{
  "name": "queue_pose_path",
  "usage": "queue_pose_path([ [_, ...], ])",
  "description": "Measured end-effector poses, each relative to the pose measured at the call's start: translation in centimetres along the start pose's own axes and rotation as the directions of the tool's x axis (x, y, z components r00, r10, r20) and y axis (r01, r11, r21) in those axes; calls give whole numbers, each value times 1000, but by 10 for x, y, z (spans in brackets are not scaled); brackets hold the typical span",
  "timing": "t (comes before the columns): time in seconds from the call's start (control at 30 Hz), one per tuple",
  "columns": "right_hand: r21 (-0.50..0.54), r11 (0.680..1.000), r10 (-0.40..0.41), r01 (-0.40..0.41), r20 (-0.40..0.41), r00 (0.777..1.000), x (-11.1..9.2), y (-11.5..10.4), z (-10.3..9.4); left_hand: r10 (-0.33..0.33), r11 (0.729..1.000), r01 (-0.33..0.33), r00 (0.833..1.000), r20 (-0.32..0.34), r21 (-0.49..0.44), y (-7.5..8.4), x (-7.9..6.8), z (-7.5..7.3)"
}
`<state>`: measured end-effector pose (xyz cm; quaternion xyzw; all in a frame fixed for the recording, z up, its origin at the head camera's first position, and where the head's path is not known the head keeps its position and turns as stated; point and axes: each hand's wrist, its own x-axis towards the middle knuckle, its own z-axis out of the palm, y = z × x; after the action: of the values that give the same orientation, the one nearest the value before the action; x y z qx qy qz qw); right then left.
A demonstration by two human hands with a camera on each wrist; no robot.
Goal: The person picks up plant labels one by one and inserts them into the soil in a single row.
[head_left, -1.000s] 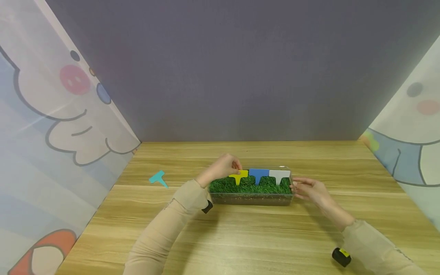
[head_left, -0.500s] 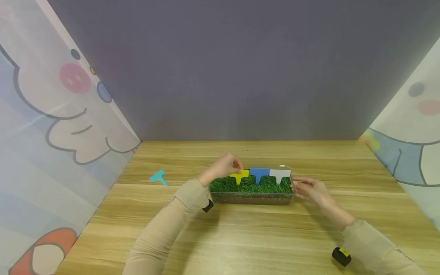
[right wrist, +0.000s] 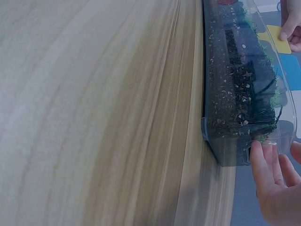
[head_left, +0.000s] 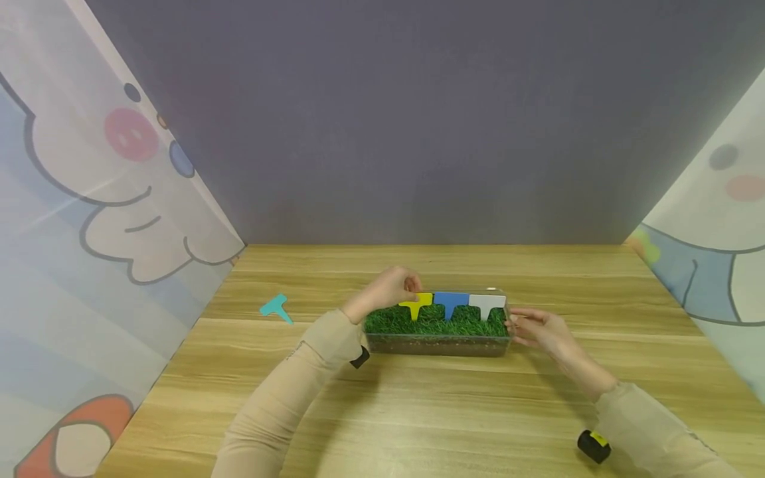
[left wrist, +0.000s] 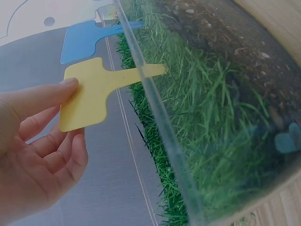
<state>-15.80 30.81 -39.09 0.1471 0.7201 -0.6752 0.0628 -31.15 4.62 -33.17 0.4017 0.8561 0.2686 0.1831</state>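
Note:
A clear plastic planter box (head_left: 439, 346) with green grass (head_left: 445, 328) over brown soil stands on the table. My left hand (head_left: 387, 291) pinches the wide head of a yellow T-shaped plant label (left wrist: 89, 96) between thumb and fingers; the label's stem goes down into the grass. To its right a blue plant label (head_left: 451, 302) and a white plant label (head_left: 487, 303) stand upright in the grass. My right hand (head_left: 540, 330) rests its fingertips against the box's right end, fingers fairly straight in the right wrist view.
A turquoise plant label (head_left: 275, 307) lies flat on the wooden table (head_left: 454, 411), left of the box. Behind the table rises a dark grey panel (head_left: 418, 133). Cartoon-printed sheets (head_left: 72, 265) flank it on both sides.

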Motion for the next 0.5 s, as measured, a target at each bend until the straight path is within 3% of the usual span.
queue_pose_path([
  [0.5,-13,1000,-19,20,14,1000,0,1,0,0,1000,0,1000,22,0,-3,-8,-10],
])
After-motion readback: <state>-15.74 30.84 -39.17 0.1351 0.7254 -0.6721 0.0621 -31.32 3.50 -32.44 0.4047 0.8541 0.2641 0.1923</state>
